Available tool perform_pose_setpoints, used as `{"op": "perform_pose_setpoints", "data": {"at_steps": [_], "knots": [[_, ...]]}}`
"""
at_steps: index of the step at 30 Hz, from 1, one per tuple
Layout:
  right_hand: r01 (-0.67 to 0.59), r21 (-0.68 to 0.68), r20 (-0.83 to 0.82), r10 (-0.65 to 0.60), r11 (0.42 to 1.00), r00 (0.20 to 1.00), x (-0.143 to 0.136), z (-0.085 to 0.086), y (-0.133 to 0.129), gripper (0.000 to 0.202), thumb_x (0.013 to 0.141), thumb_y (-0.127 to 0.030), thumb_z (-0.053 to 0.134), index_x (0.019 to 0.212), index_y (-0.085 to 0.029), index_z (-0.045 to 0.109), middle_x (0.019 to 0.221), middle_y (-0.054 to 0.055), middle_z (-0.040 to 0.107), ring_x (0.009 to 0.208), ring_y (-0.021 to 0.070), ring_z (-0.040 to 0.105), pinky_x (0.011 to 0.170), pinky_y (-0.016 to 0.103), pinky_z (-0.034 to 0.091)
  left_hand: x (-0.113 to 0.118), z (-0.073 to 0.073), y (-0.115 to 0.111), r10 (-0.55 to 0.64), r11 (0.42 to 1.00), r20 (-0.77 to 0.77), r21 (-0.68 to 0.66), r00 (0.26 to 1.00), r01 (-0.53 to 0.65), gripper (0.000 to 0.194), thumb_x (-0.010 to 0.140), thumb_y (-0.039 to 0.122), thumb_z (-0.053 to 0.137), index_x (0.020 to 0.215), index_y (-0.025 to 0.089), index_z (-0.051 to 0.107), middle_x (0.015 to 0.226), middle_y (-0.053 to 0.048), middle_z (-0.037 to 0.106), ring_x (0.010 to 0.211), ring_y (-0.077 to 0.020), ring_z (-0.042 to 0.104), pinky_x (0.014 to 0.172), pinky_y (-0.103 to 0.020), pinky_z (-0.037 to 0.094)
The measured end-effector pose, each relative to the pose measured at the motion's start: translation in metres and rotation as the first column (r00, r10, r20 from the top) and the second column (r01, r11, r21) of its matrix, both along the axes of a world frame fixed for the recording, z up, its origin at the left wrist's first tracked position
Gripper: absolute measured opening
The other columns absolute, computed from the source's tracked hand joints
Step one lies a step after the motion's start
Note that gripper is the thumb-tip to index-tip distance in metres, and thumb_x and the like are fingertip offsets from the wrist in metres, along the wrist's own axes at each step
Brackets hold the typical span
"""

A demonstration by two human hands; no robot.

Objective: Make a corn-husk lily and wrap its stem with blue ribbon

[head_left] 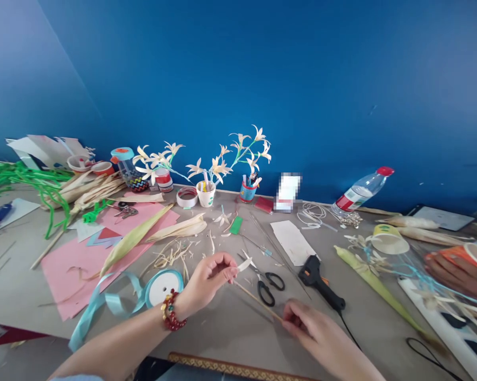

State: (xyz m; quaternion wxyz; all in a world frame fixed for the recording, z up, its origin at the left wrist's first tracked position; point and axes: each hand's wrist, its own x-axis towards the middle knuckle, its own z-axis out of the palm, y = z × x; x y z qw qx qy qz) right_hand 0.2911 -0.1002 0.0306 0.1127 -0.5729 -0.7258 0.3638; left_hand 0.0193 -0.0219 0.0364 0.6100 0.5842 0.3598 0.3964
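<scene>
My left hand (208,280), with a red bead bracelet (171,312) at the wrist, pinches a small pale corn husk petal (244,264) between thumb and fingers. A thin tan strip (258,302) runs taut from under those fingers down to my right hand (305,330), whose closed fingertips grip its far end. Whether the strip is joined to the petal is hidden by my left fingers. Just beyond the strip lie black-handled scissors (267,288), touched by neither hand. A roll of light blue ribbon (164,288) rests beside my left wrist.
Right of the scissors lies a black glue gun (321,283) with its cord. Pale husk flowers (218,166) stand in a white cup (205,197) by the wall. Pink paper (75,286) and husks cover the left. Another person's hand (456,275) holds an orange cup (456,254) at right.
</scene>
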Motion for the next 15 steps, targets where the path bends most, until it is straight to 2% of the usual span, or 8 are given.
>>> {"op": "perform_pose_setpoints", "data": {"at_steps": [2, 4, 7, 9, 11, 15], "knots": [[0.023, -0.077, -0.170, -0.035, 0.997, 0.985, -0.005, 0.002, 0.004, 0.018, 0.096, -0.034, 0.046, 0.084, -0.022, 0.051, 0.069, 0.000, 0.062, 0.066, 0.0172, 0.061, 0.063, 0.026, 0.045, -0.002, 0.002, -0.001, 0.020, 0.999, -0.018, 0.033, 1.000, -0.019, 0.019, 0.090, 0.033, 0.058, 0.084, 0.015, 0.059, 0.072, 0.000, 0.056, 0.069, -0.0115, 0.053, 0.065, -0.023, 0.042], [0.068, -0.100, -0.315, -0.096, 0.993, 0.944, -0.013, 0.001, 0.009, 0.023, 0.097, -0.041, 0.043, 0.090, -0.021, 0.052, 0.070, 0.000, 0.061, 0.060, 0.0151, 0.059, 0.060, 0.026, 0.046, -0.006, 0.003, -0.001, 0.068, 0.994, -0.045, 0.086, 0.997, -0.064, 0.019, 0.091, 0.033, 0.057, 0.084, 0.015, 0.059, 0.075, -0.001, 0.057, 0.069, -0.0116, 0.052, 0.064, -0.022, 0.041], [0.200, -0.059, -0.447, -0.205, 0.978, 0.871, -0.031, 0.001, 0.022, 0.034, 0.096, -0.051, 0.042, 0.103, -0.019, 0.053, 0.076, 0.001, 0.058, 0.048, 0.0104, 0.048, 0.046, 0.023, 0.039, -0.011, 0.007, -0.002, 0.181, 0.967, -0.067, 0.197, 0.981, -0.165, 0.018, 0.091, 0.033, 0.057, 0.085, 0.016, 0.059, 0.081, -0.002, 0.058, 0.071, -0.0118, 0.052, 0.065, -0.022, 0.041], [0.268, -0.025, -0.502, -0.243, 0.963, 0.830, -0.043, 0.003, 0.032, 0.037, 0.096, -0.053, 0.041, 0.105, -0.019, 0.054, 0.071, -0.001, 0.054, 0.045, 0.0090, 0.041, 0.042, 0.021, 0.032, -0.014, 0.009, -0.003, 0.214, 0.952, -0.075, 0.238, 0.974, -0.191, 0.017, 0.091, 0.032, 0.056, 0.084, 0.016, 0.059, 0.084, -0.003, 0.059, 0.073, -0.0120, 0.052, 0.066, -0.022, 0.042], [0.261, -0.017, -0.511, -0.232, 0.965, 0.828, -0.054, 0.008, 0.039, 0.035, 0.098, -0.051, 0.040, 0.098, -0.019, 0.055, 0.064, -0.003, 0.050, 0.044, 0.0087, 0.039, 0.042, 0.021, 0.030, -0.013, 0.010, -0.003, 0.183, 0.963, -0.090, 0.215, 0.979, -0.160, 0.018, 0.092, 0.032, 0.056, 0.084, 0.016, 0.059, 0.081, -0.003, 0.058, 0.071, -0.0121, 0.052, 0.063, -0.022, 0.041], [0.139, 0.000, -0.490, -0.121, 0.990, 0.864, -0.075, 0.018, 0.047, 0.033, 0.100, -0.047, 0.039, 0.085, -0.020, 0.052, 0.061, -0.005, 0.043, 0.049, 0.0092, 0.039, 0.046, 0.021, 0.032, -0.007, 0.008, -0.002, 0.085, 0.986, -0.127, 0.152, 0.988, -0.065, 0.020, 0.090, 0.032, 0.057, 0.080, 0.015, 0.060, 0.073, -0.002, 0.059, 0.069, -0.0123, 0.052, 0.063, -0.022, 0.040]]}}
